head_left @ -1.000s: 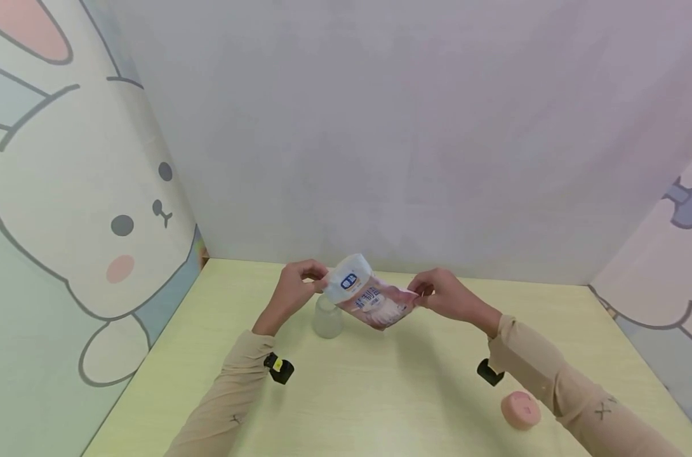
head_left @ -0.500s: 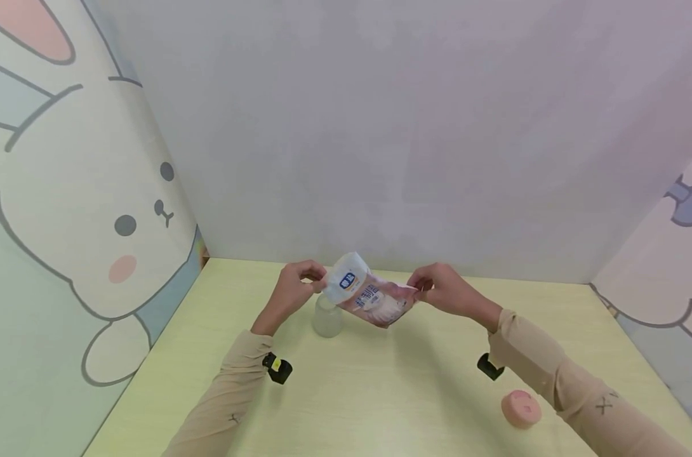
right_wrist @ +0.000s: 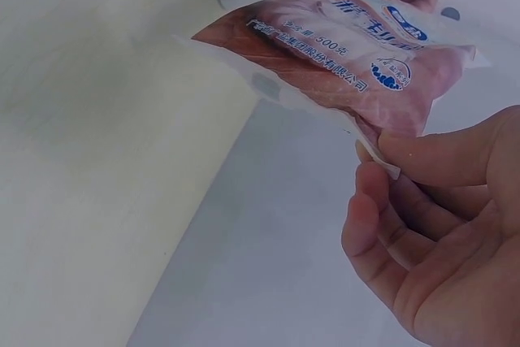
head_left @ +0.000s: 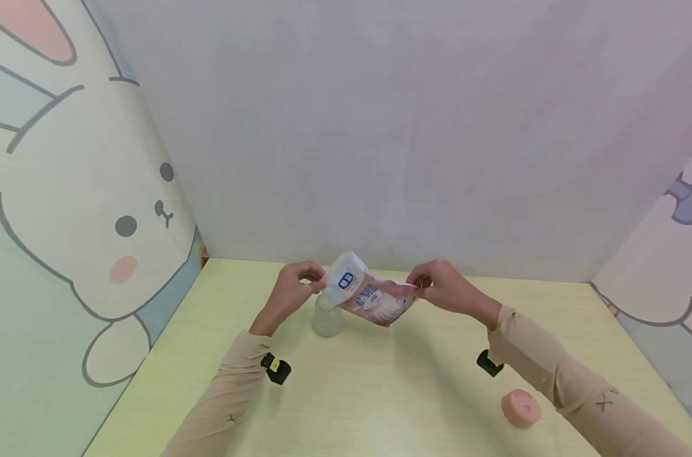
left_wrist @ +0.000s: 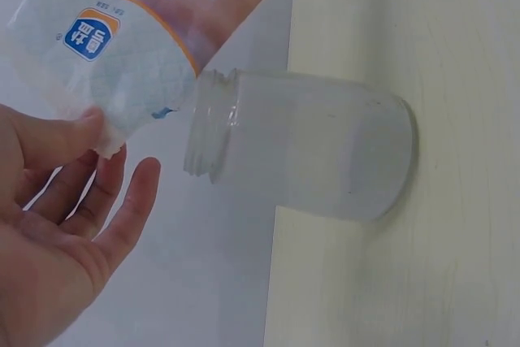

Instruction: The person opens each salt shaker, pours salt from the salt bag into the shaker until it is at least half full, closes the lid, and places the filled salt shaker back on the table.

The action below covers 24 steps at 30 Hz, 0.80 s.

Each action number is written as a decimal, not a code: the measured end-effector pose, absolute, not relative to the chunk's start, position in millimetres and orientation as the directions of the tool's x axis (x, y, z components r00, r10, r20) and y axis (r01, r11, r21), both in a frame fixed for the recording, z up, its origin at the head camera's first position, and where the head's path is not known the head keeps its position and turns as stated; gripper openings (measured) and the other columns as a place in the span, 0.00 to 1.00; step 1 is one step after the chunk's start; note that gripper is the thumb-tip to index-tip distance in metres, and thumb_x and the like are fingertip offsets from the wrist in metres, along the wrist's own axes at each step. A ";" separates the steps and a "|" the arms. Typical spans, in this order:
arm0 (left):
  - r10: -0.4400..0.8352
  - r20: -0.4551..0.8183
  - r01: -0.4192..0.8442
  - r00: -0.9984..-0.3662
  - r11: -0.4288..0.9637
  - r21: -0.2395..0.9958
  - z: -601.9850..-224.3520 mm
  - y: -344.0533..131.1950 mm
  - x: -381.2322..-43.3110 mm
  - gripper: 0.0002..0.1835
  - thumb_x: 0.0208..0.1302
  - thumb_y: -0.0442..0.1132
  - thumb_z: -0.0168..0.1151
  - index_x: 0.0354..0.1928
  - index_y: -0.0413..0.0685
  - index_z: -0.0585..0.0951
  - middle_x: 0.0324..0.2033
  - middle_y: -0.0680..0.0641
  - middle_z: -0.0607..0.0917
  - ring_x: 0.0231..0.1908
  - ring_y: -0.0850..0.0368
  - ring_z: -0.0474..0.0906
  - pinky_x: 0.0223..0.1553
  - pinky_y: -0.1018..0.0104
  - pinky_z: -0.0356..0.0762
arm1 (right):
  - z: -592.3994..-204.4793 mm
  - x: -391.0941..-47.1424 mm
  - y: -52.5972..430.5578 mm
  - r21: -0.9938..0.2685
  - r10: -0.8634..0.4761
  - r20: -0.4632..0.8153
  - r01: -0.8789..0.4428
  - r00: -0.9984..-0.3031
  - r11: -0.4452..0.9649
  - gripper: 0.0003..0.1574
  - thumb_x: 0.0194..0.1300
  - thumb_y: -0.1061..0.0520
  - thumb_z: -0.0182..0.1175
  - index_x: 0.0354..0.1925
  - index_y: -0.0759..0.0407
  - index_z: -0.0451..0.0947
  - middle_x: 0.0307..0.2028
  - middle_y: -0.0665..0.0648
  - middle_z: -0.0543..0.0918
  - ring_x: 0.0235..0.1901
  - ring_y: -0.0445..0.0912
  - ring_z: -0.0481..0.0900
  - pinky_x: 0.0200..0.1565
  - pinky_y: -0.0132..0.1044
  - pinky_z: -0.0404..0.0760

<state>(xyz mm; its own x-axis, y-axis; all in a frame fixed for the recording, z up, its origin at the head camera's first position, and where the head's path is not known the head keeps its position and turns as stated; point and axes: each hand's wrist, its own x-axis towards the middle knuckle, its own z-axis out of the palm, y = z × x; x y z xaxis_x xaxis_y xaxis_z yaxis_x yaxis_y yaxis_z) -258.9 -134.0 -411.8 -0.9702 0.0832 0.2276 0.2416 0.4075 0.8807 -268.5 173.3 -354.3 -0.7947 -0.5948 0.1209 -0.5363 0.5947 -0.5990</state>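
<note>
A pink and white plastic bag of salt (head_left: 374, 299) hangs tilted above the table, its white end to the left and higher. My left hand (head_left: 291, 291) pinches a corner of that white end between thumb and fingers. At the pink end, my right hand (head_left: 447, 291) pinches the sealed edge (right_wrist: 382, 160). Under the white end stands a clear jar (left_wrist: 309, 144), upright and without a lid. In the left wrist view, a torn-looking corner of the bag is close to the jar's mouth. Whether salt is flowing out cannot be seen.
A round pink lid (head_left: 520, 408) lies on the pale wooden table (head_left: 369, 393), near the right forearm. Behind the table rises a grey-white backdrop (head_left: 392, 139). Side panels with cartoon rabbits (head_left: 94, 209) border the table left and right.
The right hand has risen slightly, and the bag has shifted a little to the left with its tilt easing. Both hands keep their hold; jar and lid stay in place.
</note>
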 end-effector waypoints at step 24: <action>0.099 0.211 0.233 -0.972 0.404 0.885 -416.3 -136.4 -259.8 0.04 0.55 0.27 0.65 0.33 0.40 0.81 0.32 0.45 0.85 0.35 0.52 0.80 0.33 0.64 0.78 | -345.7 -267.0 169.1 -0.538 -0.598 0.190 -0.592 -0.778 0.600 0.10 0.53 0.74 0.59 0.31 0.63 0.83 0.25 0.51 0.82 0.25 0.42 0.75 0.29 0.35 0.78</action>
